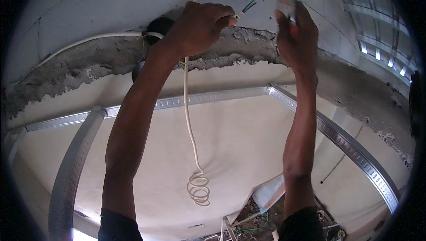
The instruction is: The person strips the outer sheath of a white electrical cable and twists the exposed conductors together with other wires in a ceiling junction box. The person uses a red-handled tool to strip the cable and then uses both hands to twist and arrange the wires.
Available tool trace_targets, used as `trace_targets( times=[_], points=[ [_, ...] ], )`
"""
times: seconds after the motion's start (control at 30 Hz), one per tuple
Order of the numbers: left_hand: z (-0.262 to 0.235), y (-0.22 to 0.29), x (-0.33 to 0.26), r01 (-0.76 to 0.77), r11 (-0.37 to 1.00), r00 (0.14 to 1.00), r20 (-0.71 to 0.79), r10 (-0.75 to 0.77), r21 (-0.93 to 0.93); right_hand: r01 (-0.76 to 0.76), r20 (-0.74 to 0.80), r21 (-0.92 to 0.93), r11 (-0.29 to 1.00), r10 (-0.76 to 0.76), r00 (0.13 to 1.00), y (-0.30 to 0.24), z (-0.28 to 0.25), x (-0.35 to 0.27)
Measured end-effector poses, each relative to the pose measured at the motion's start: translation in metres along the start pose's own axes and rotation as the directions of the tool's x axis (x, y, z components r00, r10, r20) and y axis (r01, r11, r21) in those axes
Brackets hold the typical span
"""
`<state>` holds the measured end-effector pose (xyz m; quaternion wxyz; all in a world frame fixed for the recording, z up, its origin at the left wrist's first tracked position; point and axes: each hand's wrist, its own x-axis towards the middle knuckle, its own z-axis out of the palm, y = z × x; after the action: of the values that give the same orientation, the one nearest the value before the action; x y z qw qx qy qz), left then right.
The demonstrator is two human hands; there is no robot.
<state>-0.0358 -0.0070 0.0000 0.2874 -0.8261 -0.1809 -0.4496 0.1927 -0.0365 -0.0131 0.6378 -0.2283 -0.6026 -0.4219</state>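
My left hand [195, 27] is raised to the wall and pinches a white electrical cable near its end. Blue and darker inner wires [249, 6] stick out of the cut sheath, pointing up and right. To the right, my right hand [299, 41] is closed round a small tool with a red part [293, 29]; motion blurs its upper end, so its kind is unclear. The two hands are apart. Below my left hand a white cable [188, 116] hangs down and ends in loose coils [198, 189].
A black round box [160, 27] sits in the wall behind my left wrist, with another white cable [93, 38] running left from it. Metal profiles [222, 94] cross below the rough mortar band [248, 45]. Debris [253, 212] lies at the bottom.
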Motion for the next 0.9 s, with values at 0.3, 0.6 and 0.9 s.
trace_targets(
  times=[0.3,0.6,0.9],
  points=[
    [0.021,-0.001,-0.015,-0.069,0.998,0.989,-0.131,0.069,0.004,-0.081,0.466,0.199,0.977,-0.022,0.884,-0.002,0.02,-0.009],
    [0.042,0.009,-0.031,0.002,0.992,0.891,-0.45,0.054,0.122,-0.625,0.299,0.481,0.615,0.555,0.776,-0.039,0.056,-0.08],
    [0.102,0.066,-0.076,0.244,0.425,0.488,-0.268,-0.83,-0.872,-0.743,0.384,0.456,0.49,0.645,0.661,-0.075,0.074,-0.115]
  ],
)
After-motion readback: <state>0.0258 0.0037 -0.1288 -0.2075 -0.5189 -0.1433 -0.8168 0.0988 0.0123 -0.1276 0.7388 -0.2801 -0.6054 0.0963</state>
